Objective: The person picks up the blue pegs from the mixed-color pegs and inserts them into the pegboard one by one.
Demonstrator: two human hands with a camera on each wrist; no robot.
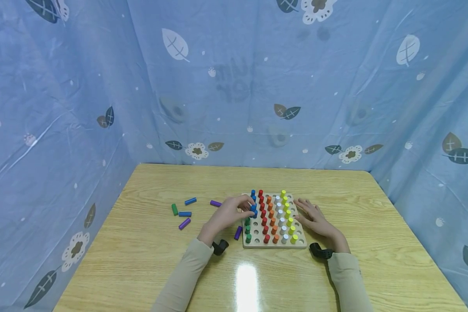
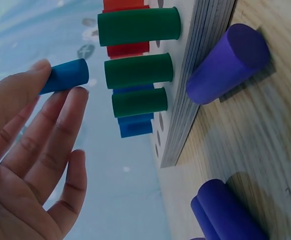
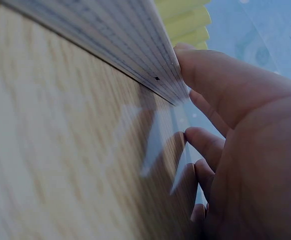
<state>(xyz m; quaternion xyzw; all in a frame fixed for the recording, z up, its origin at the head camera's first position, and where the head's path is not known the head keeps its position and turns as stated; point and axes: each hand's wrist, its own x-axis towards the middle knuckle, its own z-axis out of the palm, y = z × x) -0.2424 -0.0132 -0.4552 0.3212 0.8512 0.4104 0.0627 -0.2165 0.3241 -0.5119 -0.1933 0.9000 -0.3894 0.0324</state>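
A blue peg [image 2: 68, 76] is pinched between the thumb and fingers of my left hand [image 1: 228, 213], over the left side of a wooden pegboard [image 1: 261, 246]. In the left wrist view this peg is apart from the board. Green pegs [image 1: 248, 238] stand in the leftmost holes, followed by columns of red pegs [image 1: 264, 222], orange pegs [image 1: 272, 222], white pegs [image 1: 282, 222] and yellow pegs [image 1: 290, 222]. More blue pegs stand toward the back left, partly behind my fingers. My right hand [image 1: 316, 220] lies along the board's right edge, its thumb touching the side, fingers extended.
Left of the board lie a loose green peg [image 1: 174, 209], two loose blue pegs [image 1: 185, 214] and a purple peg [image 1: 184, 223]. Another purple peg [image 1: 216, 203] is behind my left hand, and one more purple peg [image 1: 238, 233] lies beside the board. A blue curtain [image 1: 249, 86] surrounds the table.
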